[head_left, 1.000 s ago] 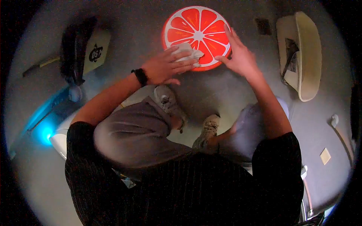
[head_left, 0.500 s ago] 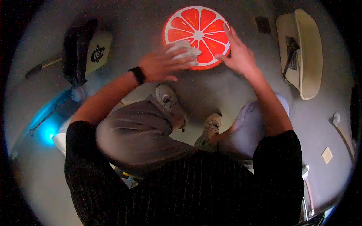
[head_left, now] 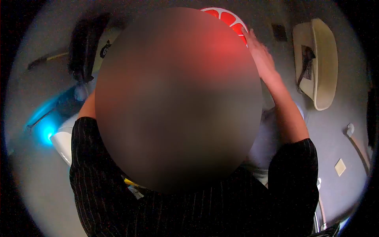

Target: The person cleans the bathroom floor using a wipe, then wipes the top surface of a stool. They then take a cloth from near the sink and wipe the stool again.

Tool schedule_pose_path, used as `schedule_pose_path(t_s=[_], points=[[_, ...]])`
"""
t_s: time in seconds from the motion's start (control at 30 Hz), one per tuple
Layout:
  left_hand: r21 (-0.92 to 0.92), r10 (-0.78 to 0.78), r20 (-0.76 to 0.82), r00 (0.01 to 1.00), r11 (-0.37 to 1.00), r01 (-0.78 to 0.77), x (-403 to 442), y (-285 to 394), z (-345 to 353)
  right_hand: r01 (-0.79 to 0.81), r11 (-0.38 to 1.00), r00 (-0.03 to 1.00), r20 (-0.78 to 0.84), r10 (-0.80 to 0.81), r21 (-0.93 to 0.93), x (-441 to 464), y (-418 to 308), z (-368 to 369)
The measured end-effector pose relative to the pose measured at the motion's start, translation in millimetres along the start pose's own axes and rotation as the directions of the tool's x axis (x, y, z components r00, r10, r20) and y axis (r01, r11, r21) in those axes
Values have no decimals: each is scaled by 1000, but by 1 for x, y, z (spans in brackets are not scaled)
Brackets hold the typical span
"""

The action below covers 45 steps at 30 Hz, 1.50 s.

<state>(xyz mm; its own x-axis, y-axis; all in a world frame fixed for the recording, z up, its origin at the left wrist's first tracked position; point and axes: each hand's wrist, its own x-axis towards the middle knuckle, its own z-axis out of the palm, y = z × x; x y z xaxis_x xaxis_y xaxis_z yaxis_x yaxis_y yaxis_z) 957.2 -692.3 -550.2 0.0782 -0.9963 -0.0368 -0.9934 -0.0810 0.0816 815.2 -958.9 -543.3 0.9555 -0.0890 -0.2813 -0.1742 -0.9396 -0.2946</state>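
Note:
A large blurred oval covers the middle of the head view. Above and right of it shows the upper right edge of a round red citrus-slice disc. My right hand lies against the disc's right edge; its upper fingers are stretched out, while the thumb is hidden. Only part of my left forearm shows at the left of the blur, so my left hand and anything in it are hidden.
At the upper right is a beige tray-like object with a dark strap. A dark bag stands at the upper left. Below it are a white object with a blue light, and at the right a small pale square.
A blur now covers my left hand, the white cloth it had on the disc, and most of the disc. My right hand and the disc's edge sit slightly further right in view.

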Motion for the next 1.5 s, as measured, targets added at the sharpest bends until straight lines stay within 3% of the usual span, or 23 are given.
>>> schedule_pose_path(t_s=[0.03, 0.07, 0.13, 0.17, 0.2, 0.27, 0.3, 0.37, 0.4, 0.47, 0.67, 1.0, 1.07, 1.13, 1.5], points=[[-207, -201, 36, 979, 957, 204, -4, -6, -6, 77, 986, 988, -124, -96, -147, 1, 0, 0], [-207, -208, 34, 978, 955, 210, -9, -17, -1, 83, 985, 987, -123, -102, -150, 4, -1, 0], [-85, -334, -81, 939, 941, 328, -21, -40, 12, 367, 928, 851, -427, -304, 71, 11, -31, -14], [-89, -341, -79, 937, 938, 334, -28, -38, 16, 434, 891, 831, -441, -340, 130, 19, -49, -7], [-165, -341, -28, 939, 928, 333, -31, -39, 15, 439, 889, 828, -441, -345, 128, 23, -66, -5], [-238, -338, 20, 941, 912, 333, -32, -39, 14, 488, 792, 865, -326, -382, 367, 30, -87, -1], [-219, -316, 78, 946, 920, 325, -30, -36, 18, 490, 791, 864, -322, -386, 367, 35, -85, 9], [-200, -299, 136, 944, 925, 322, -29, -32, 18, 520, 848, 838, -252, -483, 104, 45, -78, 39], [-170, -328, 144, 934, 921, 350, -30, -28, 15, 523, 846, 838, -247, -487, 105, 39, -76, 41], [-140, -362, 149, 920, 914, 382, -33, -26, 15, 365, 912, 931, -88, -355, 188, 17, -73, 37], [-213, -357, 153, 922, 899, 383, -37, -30, 26, 412, 857, 910, -96, -403, 310, -32, -58, 40], [-193, -327, 64, 943, 923, 333, -36, -33, 30, 399, 852, 907, -9, -421, 338, -10, -71, 41], [-219, -311, 14, 950, 927, 306, -34, -32, 27, 494, 810, 869, -134, -477, 316, -7, -78, 54], [-181, -324, 361, 874, 896, 406, -25, -30, -9, 504, 809, 862, -127, -490, 301, -9, -77, 54], [-145, -328, 343, 880, 907, 395, -28, -30, -15, 493, 840, 870, -143, -472, 228, -18, -77, 55]])
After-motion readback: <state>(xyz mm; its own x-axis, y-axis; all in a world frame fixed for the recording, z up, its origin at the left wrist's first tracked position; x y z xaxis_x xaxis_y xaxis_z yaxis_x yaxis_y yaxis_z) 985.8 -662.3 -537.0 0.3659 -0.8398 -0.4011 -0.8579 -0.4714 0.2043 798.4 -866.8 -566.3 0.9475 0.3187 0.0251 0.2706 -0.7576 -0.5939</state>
